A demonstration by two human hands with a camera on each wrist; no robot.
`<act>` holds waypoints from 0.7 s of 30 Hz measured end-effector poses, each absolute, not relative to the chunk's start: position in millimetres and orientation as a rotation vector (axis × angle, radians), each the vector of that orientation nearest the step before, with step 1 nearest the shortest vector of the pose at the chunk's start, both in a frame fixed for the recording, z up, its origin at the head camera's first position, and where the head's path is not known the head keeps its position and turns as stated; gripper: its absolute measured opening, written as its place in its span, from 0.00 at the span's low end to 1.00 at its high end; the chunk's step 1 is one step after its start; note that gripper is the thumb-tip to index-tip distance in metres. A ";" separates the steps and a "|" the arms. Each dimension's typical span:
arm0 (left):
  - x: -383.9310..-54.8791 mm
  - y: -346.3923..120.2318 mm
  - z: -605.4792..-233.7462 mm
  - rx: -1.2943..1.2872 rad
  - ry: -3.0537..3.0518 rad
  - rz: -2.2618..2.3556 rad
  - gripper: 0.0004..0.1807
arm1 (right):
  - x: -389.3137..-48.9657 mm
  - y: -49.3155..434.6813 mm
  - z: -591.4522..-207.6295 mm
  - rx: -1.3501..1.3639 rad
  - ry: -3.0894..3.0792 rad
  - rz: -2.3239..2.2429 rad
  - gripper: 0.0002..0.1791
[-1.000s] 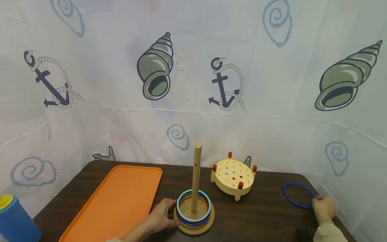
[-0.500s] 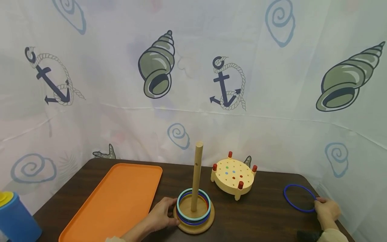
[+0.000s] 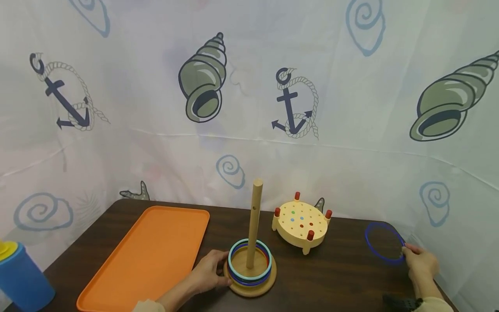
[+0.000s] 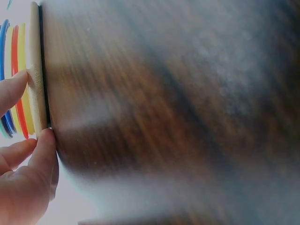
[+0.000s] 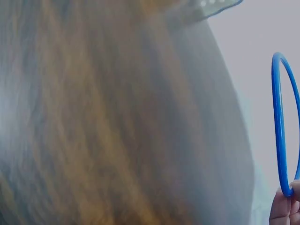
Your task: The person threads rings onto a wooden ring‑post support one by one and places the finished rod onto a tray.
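Observation:
A wooden ring stand with an upright post (image 3: 254, 221) and a round base (image 3: 271, 281) stands at the table's front middle. Several rings are stacked round its post, a light-blue ring (image 3: 250, 278) uppermost; red and yellow rings (image 4: 24, 84) show lower down in the left wrist view. My left hand (image 3: 206, 274) holds the base by its left edge, thumb and fingers at the rim. Far to the right, my right hand (image 3: 422, 262) pinches a blue ring (image 5: 279, 122) at its near edge. In the head view the ring tilts, its far side raised.
An orange tray (image 3: 156, 255) lies on the left of the dark wooden table (image 3: 331, 281). Behind the stand, to the right, sits a round cream pegboard (image 3: 298, 223) with red-tipped legs. A blue container with a yellow lid (image 3: 25, 277) is at far left. Patterned cloth (image 3: 249, 86) hangs behind.
My right hand has raised the blue ring from lying nearly flat on the table to a tilt. The left hand keeps its place at the base. The head view has tipped slightly downward.

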State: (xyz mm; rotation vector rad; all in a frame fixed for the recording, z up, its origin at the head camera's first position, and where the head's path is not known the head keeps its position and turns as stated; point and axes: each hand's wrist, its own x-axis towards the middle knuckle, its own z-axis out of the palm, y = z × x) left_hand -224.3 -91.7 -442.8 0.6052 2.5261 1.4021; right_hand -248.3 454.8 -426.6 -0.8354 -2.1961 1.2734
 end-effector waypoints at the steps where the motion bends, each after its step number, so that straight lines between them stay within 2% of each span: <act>1: -224.1 -91.7 -442.4 0.607 2.531 1.399 0.39 | -248.3 453.0 -424.5 -0.822 -2.164 1.336 0.12; 7: -222.5 -91.5 -441.1 0.603 2.540 1.395 0.38 | -248.7 436.6 -406.7 -0.667 -1.990 1.605 0.25; 13: -222.6 -91.2 -441.0 0.600 2.547 1.395 0.39 | -249.7 414.4 -381.1 -0.571 -1.882 1.736 0.22; 14: -222.7 -91.2 -441.2 0.603 2.551 1.394 0.39 | -258.7 421.3 -388.1 -0.527 -1.835 1.771 0.19; 18: -222.7 -91.0 -441.8 0.611 2.558 1.396 0.39 | -263.1 409.7 -374.4 -0.446 -1.734 1.887 0.15; 20: -222.5 -90.9 -442.1 0.610 2.557 1.396 0.39 | -262.6 401.4 -365.2 -0.414 -1.727 1.910 0.13; 21: -222.4 -90.9 -442.1 0.611 2.559 1.394 0.39 | -253.3 385.5 -349.0 -0.422 -1.728 1.923 0.16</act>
